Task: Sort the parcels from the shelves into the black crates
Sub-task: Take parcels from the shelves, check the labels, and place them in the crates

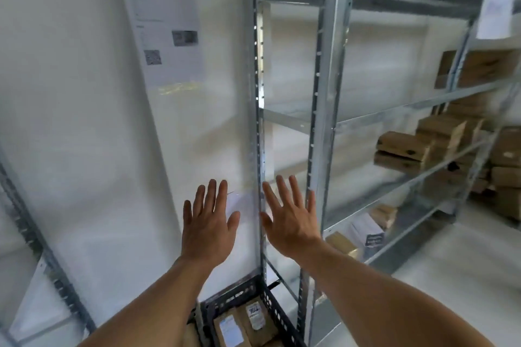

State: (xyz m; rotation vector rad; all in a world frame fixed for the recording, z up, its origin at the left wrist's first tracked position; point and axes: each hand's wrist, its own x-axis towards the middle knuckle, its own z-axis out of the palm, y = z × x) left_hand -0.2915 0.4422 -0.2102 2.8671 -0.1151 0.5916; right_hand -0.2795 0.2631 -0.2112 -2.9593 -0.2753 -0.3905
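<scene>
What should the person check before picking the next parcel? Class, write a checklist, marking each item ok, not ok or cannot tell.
1. Free left hand: spread open, holding nothing. Ok.
2. Free right hand: spread open, holding nothing. Ok.
3. Stock: brown cardboard boxes sit on the grey metal shelving, to the right. Ok.
4. Room in the black slatted plastic crate: brown parcels lie inside, mostly out of frame. Cannot tell.
</scene>
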